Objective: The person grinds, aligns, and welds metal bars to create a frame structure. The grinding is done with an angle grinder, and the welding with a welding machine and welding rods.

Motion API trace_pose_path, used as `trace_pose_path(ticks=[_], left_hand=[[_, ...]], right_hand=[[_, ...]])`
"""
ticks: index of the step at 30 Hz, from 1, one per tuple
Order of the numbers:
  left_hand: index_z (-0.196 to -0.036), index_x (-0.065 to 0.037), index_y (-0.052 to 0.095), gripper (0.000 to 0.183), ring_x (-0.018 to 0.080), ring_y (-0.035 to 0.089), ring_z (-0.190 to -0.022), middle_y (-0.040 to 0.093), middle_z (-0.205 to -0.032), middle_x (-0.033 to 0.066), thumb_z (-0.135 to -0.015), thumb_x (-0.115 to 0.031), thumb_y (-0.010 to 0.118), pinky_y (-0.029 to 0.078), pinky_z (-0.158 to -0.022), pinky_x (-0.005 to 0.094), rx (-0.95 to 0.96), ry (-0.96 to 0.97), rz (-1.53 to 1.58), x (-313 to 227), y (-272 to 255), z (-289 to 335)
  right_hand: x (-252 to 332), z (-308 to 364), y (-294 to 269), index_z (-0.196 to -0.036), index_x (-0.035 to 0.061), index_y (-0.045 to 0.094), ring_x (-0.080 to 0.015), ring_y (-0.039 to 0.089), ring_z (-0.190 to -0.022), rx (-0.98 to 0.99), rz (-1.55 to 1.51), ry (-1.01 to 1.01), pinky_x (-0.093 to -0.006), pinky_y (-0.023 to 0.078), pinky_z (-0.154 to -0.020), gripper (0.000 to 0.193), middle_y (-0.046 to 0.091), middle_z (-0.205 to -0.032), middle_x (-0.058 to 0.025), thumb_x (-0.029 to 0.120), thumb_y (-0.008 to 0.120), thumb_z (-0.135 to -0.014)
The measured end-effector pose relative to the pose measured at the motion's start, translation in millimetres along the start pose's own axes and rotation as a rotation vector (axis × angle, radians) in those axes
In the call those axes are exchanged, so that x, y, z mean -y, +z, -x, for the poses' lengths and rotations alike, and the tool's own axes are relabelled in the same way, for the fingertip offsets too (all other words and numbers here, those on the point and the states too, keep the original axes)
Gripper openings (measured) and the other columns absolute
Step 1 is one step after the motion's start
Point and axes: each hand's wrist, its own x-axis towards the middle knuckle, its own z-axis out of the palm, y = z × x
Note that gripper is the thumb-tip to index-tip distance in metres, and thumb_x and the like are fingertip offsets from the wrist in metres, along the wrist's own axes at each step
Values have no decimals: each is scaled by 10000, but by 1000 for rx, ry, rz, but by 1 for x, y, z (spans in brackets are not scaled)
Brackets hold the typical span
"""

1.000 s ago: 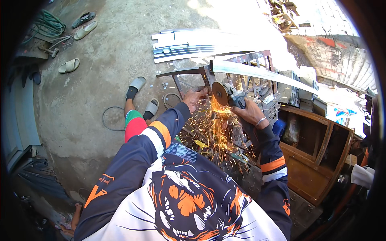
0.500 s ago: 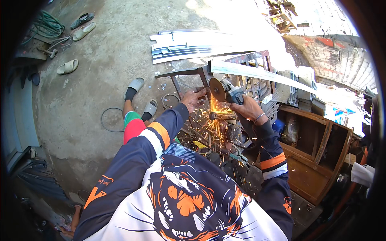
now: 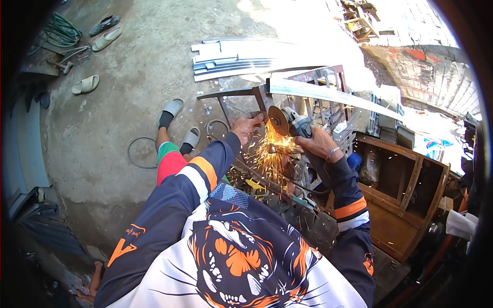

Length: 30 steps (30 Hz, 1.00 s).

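Observation:
My right hand (image 3: 319, 143) is wrapped round the body of an angle grinder (image 3: 300, 124). The grinder's brown disc (image 3: 278, 120) stands on edge, close to the fingertips of my left hand (image 3: 246, 128). Those fingers are pinched together by the disc; whatever they grip is too small and hidden to name. Bright orange sparks (image 3: 275, 149) spray from the disc toward me. Just beyond my hands is a dark metal frame (image 3: 262, 96), with a long pale metal strip (image 3: 334, 96) reaching from it to the right.
Beyond lies a stack of shiny metal strips (image 3: 231, 62). A wooden cabinet (image 3: 393, 226) stands at right, near grey hollow blocks (image 3: 377, 110). A cable (image 3: 131, 154) curls on the floor beside a person's slippered foot (image 3: 173, 108). Tools and scraps lie under the sparks.
The grinder and my right hand have shifted slightly toward me, and the spark spray has changed shape. My left hand stays nearly in place.

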Motion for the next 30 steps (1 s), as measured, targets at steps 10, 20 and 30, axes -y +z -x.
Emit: trace_pose_path(ticks=[10,20,30], left_hand=[[-1102,-121,739,378,122,587,-865,693,-978,-39,-829,-348,868,465,-657,322,58,94,60,9,-9,-9],[-1148,-172,724,406,110,583,-856,665,-985,-62,-831,-388,857,452,-711,348,-59,-25,27,2,-3,-2],[-1199,-187,714,467,120,558,-979,677,-1055,-64,-822,-422,858,431,-779,372,1,-51,32,3,-5,-7]], right_hand=[[33,-2,-10,-823,-89,673,-405,710,-731,-30,-14,-5,-474,542,-709,593,664,-731,-292,500,723,-772],[29,8,-8,-875,-114,647,-431,711,-800,-19,-37,-12,-479,537,-733,604,665,-799,-325,474,737,-767],[19,-7,-2,-890,-155,631,-455,703,-832,-38,-51,49,-474,544,-742,666,657,-836,-359,492,723,-758]])
